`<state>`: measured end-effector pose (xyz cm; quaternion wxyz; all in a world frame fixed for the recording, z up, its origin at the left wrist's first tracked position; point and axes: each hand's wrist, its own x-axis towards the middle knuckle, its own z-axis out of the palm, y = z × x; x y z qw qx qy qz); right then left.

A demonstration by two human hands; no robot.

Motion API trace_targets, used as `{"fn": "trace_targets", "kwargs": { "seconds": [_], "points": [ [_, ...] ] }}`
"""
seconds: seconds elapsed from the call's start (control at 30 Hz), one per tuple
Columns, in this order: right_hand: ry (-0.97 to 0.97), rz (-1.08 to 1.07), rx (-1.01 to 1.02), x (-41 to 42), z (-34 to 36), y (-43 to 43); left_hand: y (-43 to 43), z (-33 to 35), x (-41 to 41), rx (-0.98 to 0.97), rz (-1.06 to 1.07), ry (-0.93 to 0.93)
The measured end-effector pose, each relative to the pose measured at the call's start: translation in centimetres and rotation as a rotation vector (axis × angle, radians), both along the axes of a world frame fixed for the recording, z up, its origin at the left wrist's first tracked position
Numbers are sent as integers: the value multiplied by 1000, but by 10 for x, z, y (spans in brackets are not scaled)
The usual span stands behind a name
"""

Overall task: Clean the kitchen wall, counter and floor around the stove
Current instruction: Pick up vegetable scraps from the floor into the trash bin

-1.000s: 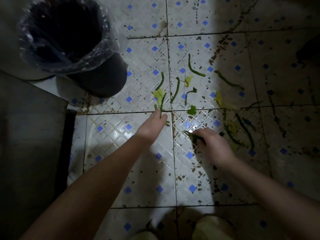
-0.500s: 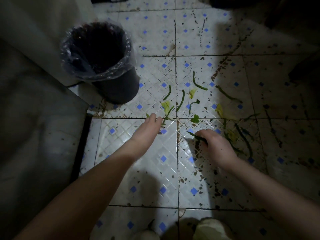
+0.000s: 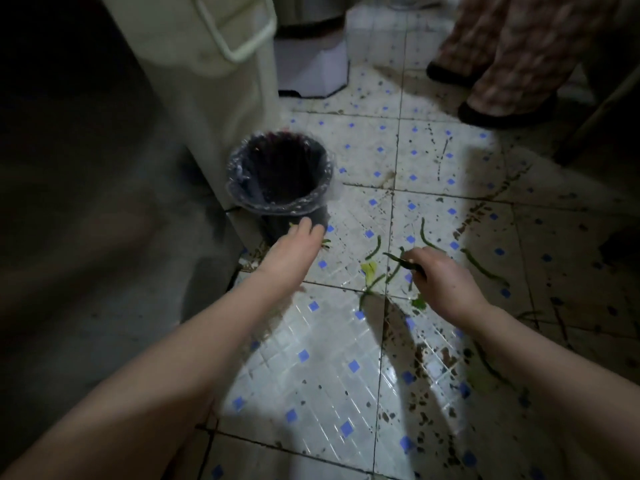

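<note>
Several vegetable scraps [image 3: 374,247] are lying on the spattered tile floor [image 3: 311,358] to the right of the lined bin [image 3: 277,210]. Just in front of the bin's base, the left hand [image 3: 294,245] is reaching with its fingers stretched toward it. Green tips are poking out beside those fingers, but I cannot tell whether anything is being held. Further right of the bin, the right hand [image 3: 445,284] is pinching one dark green strip [image 3: 400,260] between thumb and fingers. The strip's long axis is running nearly level and its free end is pointing left, back toward the bin. Between the bin and that hand, a yellowish leaf [image 3: 369,268] is lying flat. Other strips are lying with their long axes mostly running away from the viewer, and the one farthest right of the bin [image 3: 485,269] is slanting down to the right. These pieces are looking light, limp and probably damp, so they are likely clinging to the grimy tile. Pinching each strip near its middle, or working fingertips under one end, seems the surest hold, and the leaf is looking apt to tear.
</note>
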<state>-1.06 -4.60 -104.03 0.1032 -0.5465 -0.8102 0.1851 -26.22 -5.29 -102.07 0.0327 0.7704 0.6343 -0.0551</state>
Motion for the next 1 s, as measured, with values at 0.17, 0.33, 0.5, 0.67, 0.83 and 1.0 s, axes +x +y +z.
{"fn": "trace_targets", "kwargs": {
  "seconds": [0.17, 0.33, 0.5, 0.67, 0.83, 1.0],
  "points": [
    [45, 9, 62, -14, 22, 21, 20, 48, -22, 153, 18, -12],
    [19, 36, 95, -28, 33, 43, 46, 77, -46, 225, 102, -26],
    [-15, 91, 156, -48, 46, 69, 68, 71, -56, 202, 174, -68],
    [44, 38, 171, -73, 56, 92, 85, 60, -59, 194, 235, -87],
    [67, 39, 155, -103, 53, 109, 89, 53, -67, 177, 260, -138],
    [76, 101, 131, -135, 52, 122, 81, 46, -77, 181, 304, -90]
  ]
}}
